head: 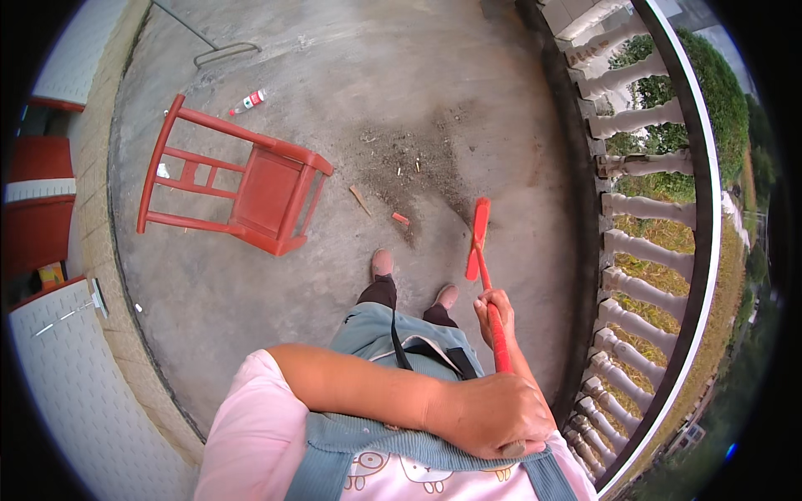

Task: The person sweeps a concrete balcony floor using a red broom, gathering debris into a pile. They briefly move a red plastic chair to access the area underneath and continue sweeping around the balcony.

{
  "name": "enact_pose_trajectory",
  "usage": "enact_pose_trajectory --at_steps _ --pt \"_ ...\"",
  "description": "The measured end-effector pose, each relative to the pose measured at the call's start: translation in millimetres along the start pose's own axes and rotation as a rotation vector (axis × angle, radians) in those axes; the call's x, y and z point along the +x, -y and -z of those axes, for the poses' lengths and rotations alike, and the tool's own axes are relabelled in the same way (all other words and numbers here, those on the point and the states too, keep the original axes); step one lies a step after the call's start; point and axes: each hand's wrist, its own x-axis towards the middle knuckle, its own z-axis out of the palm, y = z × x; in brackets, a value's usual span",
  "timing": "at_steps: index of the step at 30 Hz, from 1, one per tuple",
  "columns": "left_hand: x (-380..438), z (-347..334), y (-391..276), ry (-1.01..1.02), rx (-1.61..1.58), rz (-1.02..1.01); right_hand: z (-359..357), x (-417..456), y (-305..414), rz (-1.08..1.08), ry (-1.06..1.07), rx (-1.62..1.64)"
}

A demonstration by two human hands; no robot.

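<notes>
My left hand (492,414) is closed round the top end of a red-wrapped broom handle, in front of my chest. Lower on the same handle, my right hand (496,313) grips it too. The red head of the broom (479,238) rests on the concrete floor, ahead of my right foot. Up and left of it spreads a patch of dark dirt and grit (401,166), with cigarette butts (418,165) in it. A small red piece (400,218) and a thin wooden strip (360,200) lie at the dirt's near edge.
A red wooden chair (269,194) is at the left, and beyond it a plastic bottle with a red label (248,102) lies on the floor. A metal stand (225,51) shows at the top left. A balustrade (651,210) runs along the right, a tiled wall (94,382) along the left.
</notes>
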Motion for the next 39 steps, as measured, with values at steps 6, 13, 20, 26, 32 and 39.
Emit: enact_pose_trajectory --at_steps 6,13,20,26,32,39 --pt "-4.3 -6.8 88.1 0.01 -0.144 0.238 35.9 -20.4 -120.2 -0.195 -0.117 -0.082" --pt "14.6 -4.0 101.0 -0.185 0.082 0.34 -10.6 48.5 -149.8 0.015 -0.132 0.059" --pt "75.3 -1.8 52.4 -0.216 0.485 0.28 -22.9 125.6 -45.1 0.224 0.151 0.273" --pt "106.9 -31.9 34.2 -0.052 0.545 0.163 31.9 114.5 1.1 0.273 0.19 0.206" --pt "104.9 -43.3 65.0 0.006 0.299 0.187 90.7 75.7 -72.3 0.143 0.069 0.033" --pt "84.9 -42.3 120.6 -0.053 -0.03 0.308 110.9 32.0 -162.3 -0.054 -0.124 -0.131"
